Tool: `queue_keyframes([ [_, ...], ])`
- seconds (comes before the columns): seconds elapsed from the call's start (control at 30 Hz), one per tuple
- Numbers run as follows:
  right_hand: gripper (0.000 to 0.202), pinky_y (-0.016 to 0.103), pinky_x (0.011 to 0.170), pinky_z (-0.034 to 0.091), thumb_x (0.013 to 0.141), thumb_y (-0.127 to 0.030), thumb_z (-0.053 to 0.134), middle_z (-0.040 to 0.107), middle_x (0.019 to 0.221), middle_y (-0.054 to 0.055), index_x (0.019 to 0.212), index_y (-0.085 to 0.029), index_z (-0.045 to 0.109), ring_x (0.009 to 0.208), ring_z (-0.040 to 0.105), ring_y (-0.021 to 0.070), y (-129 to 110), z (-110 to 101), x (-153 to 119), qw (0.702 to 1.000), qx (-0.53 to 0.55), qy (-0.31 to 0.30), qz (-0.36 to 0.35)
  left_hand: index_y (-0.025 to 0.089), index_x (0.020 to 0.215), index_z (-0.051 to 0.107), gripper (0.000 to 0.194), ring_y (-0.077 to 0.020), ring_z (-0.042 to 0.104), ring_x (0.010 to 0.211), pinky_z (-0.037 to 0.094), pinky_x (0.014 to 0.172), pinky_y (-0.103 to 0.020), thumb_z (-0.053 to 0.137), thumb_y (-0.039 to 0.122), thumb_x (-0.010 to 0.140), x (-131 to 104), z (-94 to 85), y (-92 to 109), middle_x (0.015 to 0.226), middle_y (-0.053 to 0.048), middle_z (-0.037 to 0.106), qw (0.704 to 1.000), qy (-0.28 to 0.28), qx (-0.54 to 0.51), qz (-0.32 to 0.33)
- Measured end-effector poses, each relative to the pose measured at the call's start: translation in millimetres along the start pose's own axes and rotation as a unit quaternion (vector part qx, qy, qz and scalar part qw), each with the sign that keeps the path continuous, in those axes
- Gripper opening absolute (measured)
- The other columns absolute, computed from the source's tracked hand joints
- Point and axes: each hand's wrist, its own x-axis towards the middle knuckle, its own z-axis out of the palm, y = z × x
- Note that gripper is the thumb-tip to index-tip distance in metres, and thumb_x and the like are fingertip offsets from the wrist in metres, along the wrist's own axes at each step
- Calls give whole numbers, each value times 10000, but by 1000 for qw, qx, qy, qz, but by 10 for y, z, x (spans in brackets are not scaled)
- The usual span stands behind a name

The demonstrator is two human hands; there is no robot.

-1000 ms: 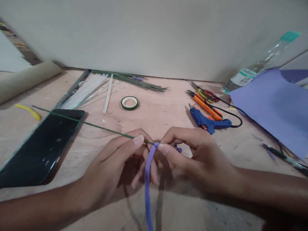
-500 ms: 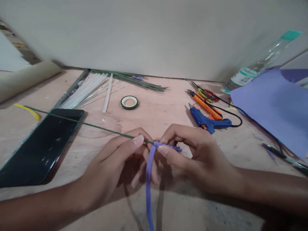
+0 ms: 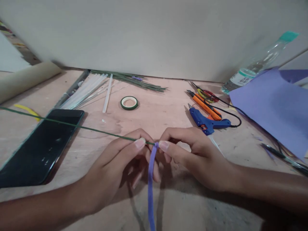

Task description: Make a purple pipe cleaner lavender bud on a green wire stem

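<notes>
Between thumb and forefinger, my left hand (image 3: 120, 157) pinches a thin green stem (image 3: 101, 131) that runs off to the far left above the phone. A purple paper strip (image 3: 150, 183) is wound around the stem's right end, and its loose tail hangs down toward me. My right hand (image 3: 194, 154) is closed in a pinch on the purple wrapped end, right beside the left fingertips. Most of the wrapped part is hidden behind the right thumb and fingers.
A black phone (image 3: 40, 147) lies at left near glue sticks (image 3: 84, 89) and green stems (image 3: 115, 77). Green tape (image 3: 129, 102) sits mid-table. At right are a blue glue gun (image 3: 204, 120), an orange cutter (image 3: 204, 104), scissors (image 3: 208, 95), a bottle (image 3: 260, 64), purple paper (image 3: 267, 102) and a pen (image 3: 284, 157).
The green stem has turned slightly, its far end reaching further left. My right fingers have closed over the wrapped purple end, which showed past them before.
</notes>
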Motion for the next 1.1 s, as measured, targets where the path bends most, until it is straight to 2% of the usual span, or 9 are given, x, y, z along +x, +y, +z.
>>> queue_keyframes([
  [0.2, 283, 196, 625, 496, 1080, -273, 633, 698, 719, -25, 825, -170, 700, 652, 603, 88, 28, 20, 8, 999, -24, 13, -22, 128, 738, 827, 533, -76, 535, 502, 416, 454, -147, 579, 420, 1109, 17, 8, 13, 717, -56, 725, 1000, 5, 3, 11],
  [0.43, 228, 194, 539, 472, 1034, -232, 650, 654, 664, -41, 817, -168, 678, 579, 574, 85, 20, 50, 8, 1000, 14, 19, 4, 110, 701, 799, 537, -80, 539, 513, 383, 469, -151, 647, 483, 1056, 27, 28, 20, 720, -90, 757, 999, -3, -32, -18],
  [0.6, 204, 208, 518, 462, 1022, -235, 649, 647, 633, -42, 827, -176, 668, 553, 579, 94, 2, 69, 6, 999, 27, 16, 14, 141, 838, 756, 398, -90, 551, 509, 373, 456, -161, 718, 495, 1015, 27, -4, 7, 758, -69, 782, 999, 2, -47, -26],
  [0.77, 198, 219, 520, 457, 1011, -251, 673, 665, 633, -31, 827, -178, 668, 564, 594, 104, -2, 49, 2, 1000, 15, 20, 15, 161, 886, 685, 266, -56, 497, 468, 296, 444, -140, 857, 361, 918, 42, -22, 7, 743, -40, 785, 998, -24, -39, -39],
  [1.1, 189, 259, 551, 475, 1003, -265, 669, 703, 698, 9, 839, -175, 692, 605, 647, 135, 23, 45, -2, 998, -37, 44, -8, 171, 874, 628, 352, -57, 472, 441, 284, 429, -142, 885, 411, 870, 62, -43, 17, 686, -37, 771, 998, -6, -25, -64],
])
